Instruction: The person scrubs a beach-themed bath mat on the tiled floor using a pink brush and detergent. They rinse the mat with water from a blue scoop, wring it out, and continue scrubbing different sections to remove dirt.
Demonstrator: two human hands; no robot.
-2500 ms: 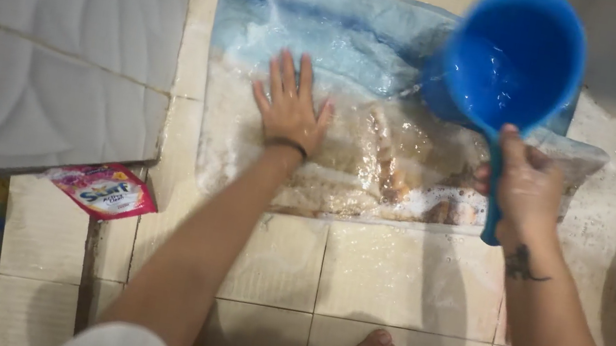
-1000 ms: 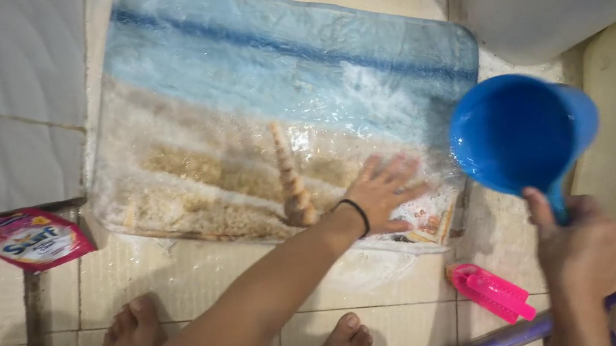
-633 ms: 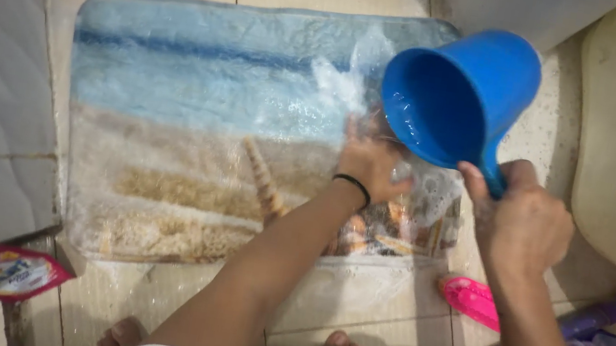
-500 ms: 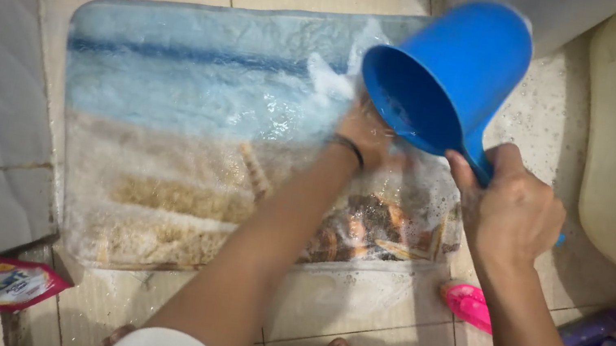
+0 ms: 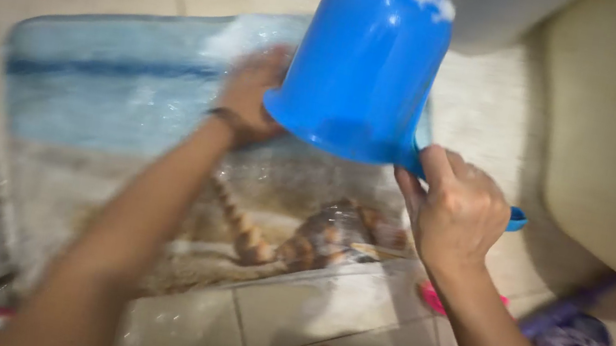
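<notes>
On the tiled floor lies a soft, wet bath mat [image 5: 119, 118] printed with blue sea, sand and spiral shells, glossy where water sits on it. Toward the mat's far edge, the left hand [image 5: 250, 94] rests spread and flat on the pile, a dark band at its wrist. Right of that hand, the right hand [image 5: 454, 213] is closed around the handle of a smooth blue plastic dipper [image 5: 366, 63], tipped mouth-down over the mat. Past the mat's right edge stands a cream tub wall [image 5: 602, 137].
</notes>
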